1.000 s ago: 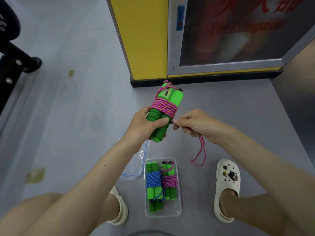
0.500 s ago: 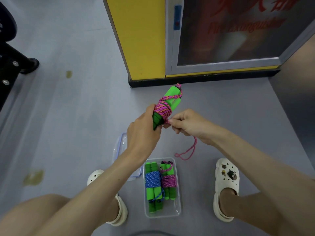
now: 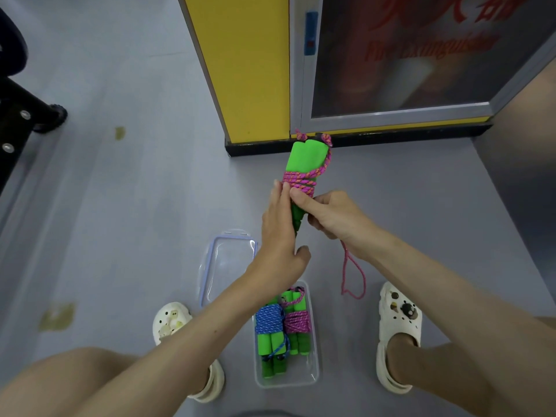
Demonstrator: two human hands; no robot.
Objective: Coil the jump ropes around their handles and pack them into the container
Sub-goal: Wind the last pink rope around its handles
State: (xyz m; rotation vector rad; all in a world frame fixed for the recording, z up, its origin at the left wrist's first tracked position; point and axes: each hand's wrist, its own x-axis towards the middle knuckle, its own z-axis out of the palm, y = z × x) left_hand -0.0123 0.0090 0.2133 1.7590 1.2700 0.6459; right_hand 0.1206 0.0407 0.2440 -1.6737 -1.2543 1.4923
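The green handles [image 3: 304, 161], wound with pink rope [image 3: 299, 183], are held upright above the clear container [image 3: 314, 371] on the floor. They are clasped by the right grip [image 3: 337, 218]; the left grip [image 3: 279, 236] is laid straight-fingered against them, unclenched.

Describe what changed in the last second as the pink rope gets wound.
The left hand let go its grip on the jump rope and now lies flat against it. The right hand moved in from pinching the rope end and grips the bundle. The container and lid stayed put.
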